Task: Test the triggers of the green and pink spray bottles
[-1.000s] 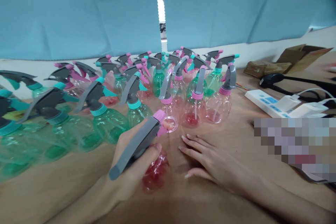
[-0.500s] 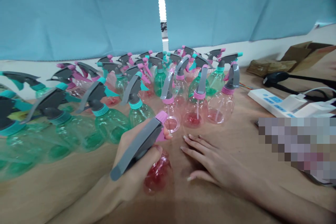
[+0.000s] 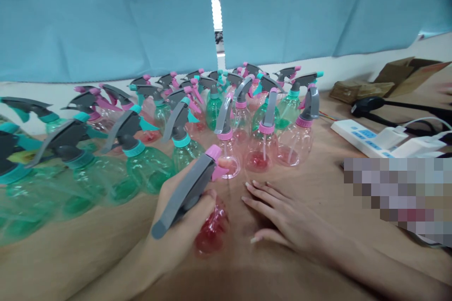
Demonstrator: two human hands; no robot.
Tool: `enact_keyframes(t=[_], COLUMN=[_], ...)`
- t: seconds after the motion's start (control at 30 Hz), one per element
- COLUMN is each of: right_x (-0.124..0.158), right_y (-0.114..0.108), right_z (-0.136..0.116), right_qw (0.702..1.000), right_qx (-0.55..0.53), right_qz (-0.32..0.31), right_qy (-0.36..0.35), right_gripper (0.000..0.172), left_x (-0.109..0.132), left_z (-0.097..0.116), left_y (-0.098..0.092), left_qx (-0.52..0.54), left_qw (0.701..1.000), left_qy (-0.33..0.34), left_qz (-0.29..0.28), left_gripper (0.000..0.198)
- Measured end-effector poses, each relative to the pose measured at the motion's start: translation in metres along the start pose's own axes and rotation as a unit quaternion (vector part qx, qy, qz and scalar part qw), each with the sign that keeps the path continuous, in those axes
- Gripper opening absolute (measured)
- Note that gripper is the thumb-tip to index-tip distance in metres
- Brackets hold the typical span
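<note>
My left hand (image 3: 176,216) is wrapped round the neck of a pink spray bottle (image 3: 213,228) with a grey and pink trigger head, which points up and to the right. The palm hides part of the neck. My right hand (image 3: 278,211) lies on the brown table (image 3: 268,277) with its fingers spread, right of the held bottle, and holds nothing. Just beyond both hands stand pink bottles, the nearest being a clear pink one (image 3: 259,155) with a pink collar. A green bottle (image 3: 150,169) with a teal collar stands beyond and left of my left hand.
Several more green and pink spray bottles fill the left and back of the table. At the right are a white power strip (image 3: 356,134) with plugs, a black strap-like item (image 3: 370,106), cardboard (image 3: 406,75) and a blurred-out object (image 3: 399,193). A blue cloth (image 3: 282,9) hangs behind.
The trigger head in my left hand has tipped slightly down, and its pink lever now shows more clearly beside the fingers. My right hand has stayed nearly still.
</note>
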State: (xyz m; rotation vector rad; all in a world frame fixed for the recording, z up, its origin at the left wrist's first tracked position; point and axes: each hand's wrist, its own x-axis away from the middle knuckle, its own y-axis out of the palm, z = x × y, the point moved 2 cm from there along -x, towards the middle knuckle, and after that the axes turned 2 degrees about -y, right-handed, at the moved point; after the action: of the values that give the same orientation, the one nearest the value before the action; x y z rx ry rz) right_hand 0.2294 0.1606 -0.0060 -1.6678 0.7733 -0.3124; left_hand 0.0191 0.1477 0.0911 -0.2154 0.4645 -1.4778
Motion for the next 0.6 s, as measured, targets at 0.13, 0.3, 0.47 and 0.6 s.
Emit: enact_keyframes(t=[0.13, 0.3, 0.47, 0.6], right_x=[0.0004, 0.0001, 0.0005, 0.0011], right_y=[-0.0005, -0.0019, -0.0014, -0.0015], right_z=[0.0003, 0.0004, 0.0004, -0.0001], right_qw=[1.0, 1.0, 1.0, 1.0], right_qx=[-0.005, 0.004, 0.001, -0.018], right_qz=[0.001, -0.015, -0.008, -0.001], right_qy=[0.005, 0.002, 0.005, 0.007], right_gripper=[0.064, 0.067, 0.065, 0.064], left_x=[-0.0004, 0.001, 0.0003, -0.0008], left_z=[0.0046, 0.0048, 0.0078, 0.0074], left_y=[0.0035, 0.0027, 0.0026, 0.003], left_qx=[-0.006, -0.007, 0.01, 0.018], left_qw=[1.0, 1.0, 1.0, 0.999], left_qy=[0.004, -0.008, -0.015, -0.019], left_qz=[-0.01, -0.021, -0.019, -0.027], left_gripper=[0.01, 0.005, 0.011, 0.014])
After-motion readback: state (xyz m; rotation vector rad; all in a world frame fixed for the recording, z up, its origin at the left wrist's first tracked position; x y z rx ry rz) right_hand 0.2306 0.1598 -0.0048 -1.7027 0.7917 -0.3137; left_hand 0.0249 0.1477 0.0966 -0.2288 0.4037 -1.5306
